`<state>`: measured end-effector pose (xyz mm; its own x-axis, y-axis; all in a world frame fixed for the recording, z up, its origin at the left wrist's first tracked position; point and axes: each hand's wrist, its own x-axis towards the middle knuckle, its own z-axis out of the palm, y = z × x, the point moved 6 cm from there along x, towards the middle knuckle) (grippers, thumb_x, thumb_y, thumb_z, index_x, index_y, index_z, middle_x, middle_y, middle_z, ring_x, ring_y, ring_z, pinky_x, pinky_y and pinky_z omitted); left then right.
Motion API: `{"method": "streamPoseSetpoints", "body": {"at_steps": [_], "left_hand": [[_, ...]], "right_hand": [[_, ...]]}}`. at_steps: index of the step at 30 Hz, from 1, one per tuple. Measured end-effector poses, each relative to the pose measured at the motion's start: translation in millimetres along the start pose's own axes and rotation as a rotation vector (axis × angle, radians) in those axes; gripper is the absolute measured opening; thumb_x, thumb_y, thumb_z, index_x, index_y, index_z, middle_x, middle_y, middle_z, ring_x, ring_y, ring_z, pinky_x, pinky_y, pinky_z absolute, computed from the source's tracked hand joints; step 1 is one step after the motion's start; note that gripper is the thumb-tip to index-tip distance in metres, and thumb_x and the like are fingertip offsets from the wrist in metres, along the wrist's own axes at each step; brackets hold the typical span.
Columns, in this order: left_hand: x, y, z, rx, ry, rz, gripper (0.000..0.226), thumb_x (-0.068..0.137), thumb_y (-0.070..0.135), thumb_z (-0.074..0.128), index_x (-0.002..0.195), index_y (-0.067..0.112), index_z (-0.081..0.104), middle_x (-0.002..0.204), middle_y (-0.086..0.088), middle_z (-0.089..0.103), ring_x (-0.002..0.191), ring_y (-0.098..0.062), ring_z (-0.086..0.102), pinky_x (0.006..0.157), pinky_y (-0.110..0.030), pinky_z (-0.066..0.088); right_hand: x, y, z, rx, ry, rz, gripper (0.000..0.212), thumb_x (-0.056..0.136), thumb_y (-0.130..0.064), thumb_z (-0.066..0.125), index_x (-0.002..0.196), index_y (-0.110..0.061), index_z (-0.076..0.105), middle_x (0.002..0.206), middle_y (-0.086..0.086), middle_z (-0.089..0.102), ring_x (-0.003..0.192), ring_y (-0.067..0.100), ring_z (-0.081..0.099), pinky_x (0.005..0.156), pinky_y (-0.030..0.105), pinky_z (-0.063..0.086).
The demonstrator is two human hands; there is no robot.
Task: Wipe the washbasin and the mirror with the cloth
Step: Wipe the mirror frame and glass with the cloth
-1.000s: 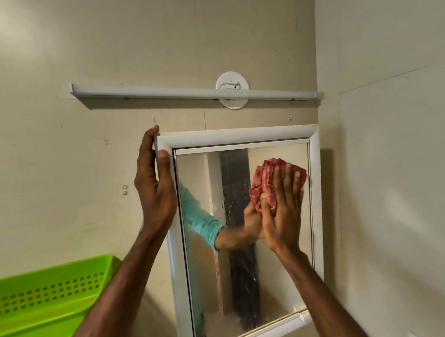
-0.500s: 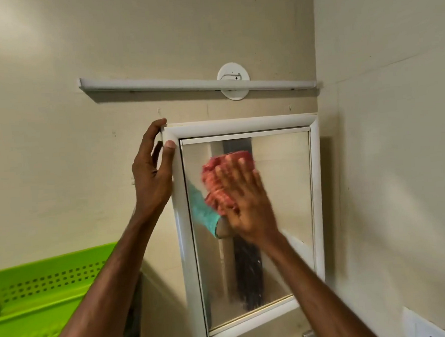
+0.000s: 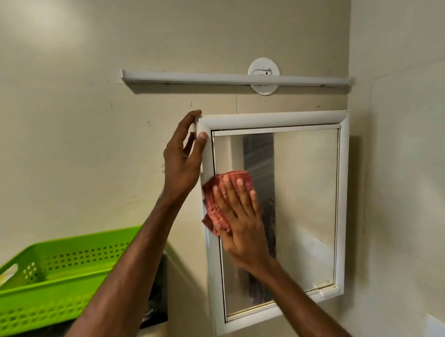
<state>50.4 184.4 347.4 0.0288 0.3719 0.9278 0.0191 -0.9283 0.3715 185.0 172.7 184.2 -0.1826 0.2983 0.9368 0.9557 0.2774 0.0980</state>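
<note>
A white-framed mirror (image 3: 307,202) hangs on the beige wall, its glass streaked and hazy. My right hand (image 3: 241,222) lies flat on the left half of the glass, pressing a crumpled red checked cloth (image 3: 215,202) against it. The cloth sticks out above and to the left of my fingers, over the frame's left edge. My left hand (image 3: 183,161) grips the frame's top left corner, thumb on the front, fingers behind. The washbasin is out of view.
A white tube light (image 3: 231,80) on a round mount runs above the mirror. A bright green perforated plastic basket (image 3: 53,280) sits at the lower left on a dark surface. The side wall (image 3: 411,156) closes in right beside the mirror.
My right hand has swept the cloth from the glass's upper right across to its left side and lower. The view has tilted up. My left hand stays on the frame's corner.
</note>
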Motion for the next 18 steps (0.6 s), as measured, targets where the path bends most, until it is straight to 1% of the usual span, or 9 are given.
{"method": "streamPoseSetpoints", "body": {"at_steps": [2, 4, 7, 8, 10, 12, 13, 15, 18], "left_hand": [[0, 0, -2, 0.019, -0.01, -0.007, 0.043, 0.104, 0.018, 0.055, 0.146, 0.013, 0.051, 0.149, 0.003, 0.053, 0.14, -0.004, 0.046, 0.108, -0.013, 0.043], [0, 1, -3, 0.033, -0.029, -0.01, 0.044, 0.104, 0.018, 0.054, 0.147, 0.013, 0.049, 0.15, 0.002, 0.052, 0.14, -0.004, 0.045, 0.104, -0.008, 0.043], [1, 3, -5, 0.077, -0.057, 0.001, 0.043, 0.105, 0.017, 0.052, 0.148, 0.014, 0.049, 0.151, 0.002, 0.051, 0.143, -0.007, 0.043, 0.103, -0.004, 0.04], [2, 4, -7, 0.095, -0.062, 0.008, 0.042, 0.106, 0.018, 0.05, 0.148, 0.015, 0.049, 0.152, 0.003, 0.051, 0.144, -0.008, 0.042, 0.107, -0.006, 0.039], [4, 2, -9, 0.105, -0.067, -0.006, 0.04, 0.108, 0.022, 0.045, 0.147, 0.019, 0.051, 0.152, 0.006, 0.051, 0.145, -0.008, 0.042, 0.117, -0.022, 0.038], [5, -2, -9, 0.074, -0.08, -0.055, 0.04, 0.109, 0.029, 0.04, 0.147, 0.023, 0.052, 0.152, 0.007, 0.05, 0.144, -0.01, 0.043, 0.119, -0.04, 0.04], [5, -4, -9, 0.056, -0.088, -0.07, 0.04, 0.11, 0.031, 0.038, 0.147, 0.024, 0.052, 0.152, 0.007, 0.05, 0.143, -0.013, 0.045, 0.117, -0.045, 0.041], [4, -5, -9, 0.023, -0.089, -0.083, 0.043, 0.109, 0.035, 0.037, 0.147, 0.023, 0.052, 0.152, 0.006, 0.051, 0.142, -0.018, 0.048, 0.116, -0.051, 0.041], [2, -6, -9, 0.026, -0.065, -0.09, 0.043, 0.109, 0.032, 0.037, 0.147, 0.021, 0.051, 0.152, 0.005, 0.05, 0.145, -0.014, 0.043, 0.119, -0.05, 0.037]], "right_hand": [[-9, -6, 8, -0.011, -0.031, -0.05, 0.072, 0.107, -0.052, 0.035, 0.168, -0.028, 0.004, 0.176, 0.004, 0.008, 0.164, 0.029, 0.007, 0.132, 0.053, 0.003], [-6, -4, 8, -0.007, -0.042, -0.079, 0.075, 0.105, -0.051, 0.037, 0.168, -0.03, 0.002, 0.176, 0.003, 0.007, 0.164, 0.028, 0.006, 0.133, 0.053, 0.002], [21, 2, -3, 0.049, -0.033, -0.1, 0.077, 0.103, -0.047, 0.04, 0.167, -0.03, 0.001, 0.176, 0.003, 0.004, 0.164, 0.026, 0.0, 0.132, 0.051, -0.003], [36, 3, -10, 0.067, -0.017, -0.09, 0.077, 0.103, -0.045, 0.043, 0.167, -0.028, 0.004, 0.177, 0.004, 0.003, 0.164, 0.026, -0.002, 0.132, 0.052, -0.004], [71, 8, -25, 0.079, 0.04, -0.053, 0.076, 0.103, -0.038, 0.05, 0.167, -0.022, 0.013, 0.177, 0.007, 0.006, 0.164, 0.027, -0.003, 0.132, 0.054, -0.003], [100, 9, -36, 0.081, 0.093, -0.011, 0.075, 0.102, -0.034, 0.056, 0.166, -0.017, 0.022, 0.176, 0.01, 0.011, 0.164, 0.03, 0.0, 0.131, 0.058, 0.002], [107, 7, -38, 0.084, 0.114, 0.007, 0.073, 0.102, -0.033, 0.056, 0.166, -0.016, 0.024, 0.175, 0.011, 0.013, 0.164, 0.032, 0.002, 0.131, 0.059, 0.004], [104, 1, -36, 0.091, 0.128, 0.03, 0.069, 0.103, -0.035, 0.051, 0.165, -0.015, 0.027, 0.175, 0.011, 0.014, 0.163, 0.032, 0.005, 0.132, 0.058, 0.003], [64, -12, -21, 0.066, 0.086, 0.005, 0.072, 0.103, -0.034, 0.053, 0.166, -0.017, 0.021, 0.176, 0.009, 0.008, 0.164, 0.03, 0.003, 0.132, 0.051, -0.005]]}}
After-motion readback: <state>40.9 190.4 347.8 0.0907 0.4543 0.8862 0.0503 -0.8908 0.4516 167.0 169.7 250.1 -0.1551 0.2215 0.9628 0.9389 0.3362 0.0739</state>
